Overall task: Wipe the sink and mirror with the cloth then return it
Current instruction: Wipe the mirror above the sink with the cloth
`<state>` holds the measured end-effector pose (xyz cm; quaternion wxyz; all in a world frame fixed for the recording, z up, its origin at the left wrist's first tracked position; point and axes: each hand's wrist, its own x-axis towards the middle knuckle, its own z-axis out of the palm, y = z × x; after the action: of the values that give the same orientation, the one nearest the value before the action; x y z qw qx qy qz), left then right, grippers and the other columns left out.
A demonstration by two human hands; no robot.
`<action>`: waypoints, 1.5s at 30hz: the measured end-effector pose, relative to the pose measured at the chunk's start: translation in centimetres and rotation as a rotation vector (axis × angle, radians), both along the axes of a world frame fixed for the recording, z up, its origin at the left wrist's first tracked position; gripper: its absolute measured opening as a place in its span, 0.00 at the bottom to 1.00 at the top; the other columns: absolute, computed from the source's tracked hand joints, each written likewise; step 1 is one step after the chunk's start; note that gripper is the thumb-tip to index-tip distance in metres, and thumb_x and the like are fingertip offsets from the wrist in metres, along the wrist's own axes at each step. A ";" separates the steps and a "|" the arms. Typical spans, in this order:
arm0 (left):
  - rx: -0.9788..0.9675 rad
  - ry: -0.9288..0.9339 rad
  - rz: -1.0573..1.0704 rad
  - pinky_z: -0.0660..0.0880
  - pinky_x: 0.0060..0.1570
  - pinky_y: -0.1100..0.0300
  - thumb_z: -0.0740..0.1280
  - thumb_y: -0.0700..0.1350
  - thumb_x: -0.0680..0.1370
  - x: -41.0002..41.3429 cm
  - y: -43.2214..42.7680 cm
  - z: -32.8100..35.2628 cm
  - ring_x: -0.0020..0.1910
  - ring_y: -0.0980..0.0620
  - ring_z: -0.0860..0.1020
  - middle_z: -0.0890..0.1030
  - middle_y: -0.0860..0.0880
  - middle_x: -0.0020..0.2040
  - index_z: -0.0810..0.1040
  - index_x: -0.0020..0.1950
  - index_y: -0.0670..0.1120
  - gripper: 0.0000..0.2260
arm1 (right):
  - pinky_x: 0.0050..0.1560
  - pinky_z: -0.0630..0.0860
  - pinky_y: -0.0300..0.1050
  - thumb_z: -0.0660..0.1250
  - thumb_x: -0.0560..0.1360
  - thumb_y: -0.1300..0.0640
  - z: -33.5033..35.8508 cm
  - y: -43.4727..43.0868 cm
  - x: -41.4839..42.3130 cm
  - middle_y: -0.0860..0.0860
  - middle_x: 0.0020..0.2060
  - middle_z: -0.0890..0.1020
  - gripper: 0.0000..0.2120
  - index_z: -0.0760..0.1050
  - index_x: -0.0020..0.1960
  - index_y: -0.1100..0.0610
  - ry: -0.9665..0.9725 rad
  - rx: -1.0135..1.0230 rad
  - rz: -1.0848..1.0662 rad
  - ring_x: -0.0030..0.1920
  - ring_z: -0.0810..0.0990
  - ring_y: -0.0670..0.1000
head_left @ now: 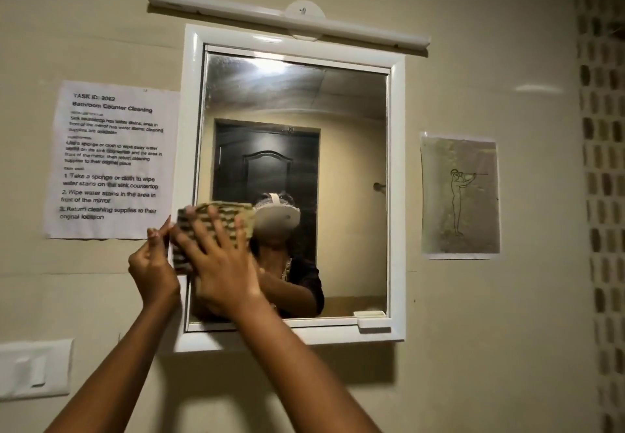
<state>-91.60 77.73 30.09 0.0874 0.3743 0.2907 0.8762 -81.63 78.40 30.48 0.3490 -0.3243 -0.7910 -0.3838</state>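
Observation:
A white-framed mirror (355, 111) hangs on the beige wall. A folded striped cloth (233, 211) lies flat against the mirror's lower left part. My right hand (223, 263) presses on the cloth with fingers spread. Beside it, my left hand (154, 263) pinches the cloth's left edge, over the mirror's left frame. The sink is out of view.
A printed task sheet (111, 162) is taped left of the mirror, a line drawing (460, 196) right of it. A tube light (287, 16) sits above the frame, a white switch plate (33, 368) at the lower left. Patterned tiles (602, 196) run down the right edge.

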 end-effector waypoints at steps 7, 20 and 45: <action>-0.006 0.020 -0.013 0.70 0.60 0.59 0.64 0.42 0.77 0.0 0.1 -0.1 0.58 0.50 0.76 0.76 0.47 0.60 0.74 0.63 0.38 0.16 | 0.73 0.34 0.58 0.56 0.74 0.49 -2.9 0.7 4.5 0.47 0.77 0.50 0.32 0.50 0.76 0.45 -0.023 0.094 -0.085 0.77 0.42 0.53; 0.026 0.037 0.014 0.72 0.50 0.79 0.64 0.43 0.78 0.1 0.1 -0.2 0.58 0.54 0.76 0.76 0.51 0.58 0.74 0.64 0.39 0.16 | 0.71 0.48 0.68 0.48 0.75 0.48 -7.7 1.5 16.8 0.58 0.76 0.56 0.30 0.52 0.76 0.49 0.954 -0.099 -0.354 0.75 0.53 0.63; -0.103 0.230 0.126 0.66 0.64 0.64 0.57 0.46 0.81 0.4 -0.5 -0.8 0.68 0.47 0.71 0.72 0.43 0.69 0.69 0.69 0.41 0.18 | 0.57 0.77 0.60 0.50 0.69 0.68 -11.0 -2.5 22.4 0.56 0.67 0.74 0.31 0.72 0.67 0.51 0.222 0.089 -0.269 0.62 0.76 0.63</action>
<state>-91.17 77.23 29.26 0.0172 0.4483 0.3662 0.8152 -59.25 75.89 19.49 0.3940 -0.4517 -0.6793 -0.4234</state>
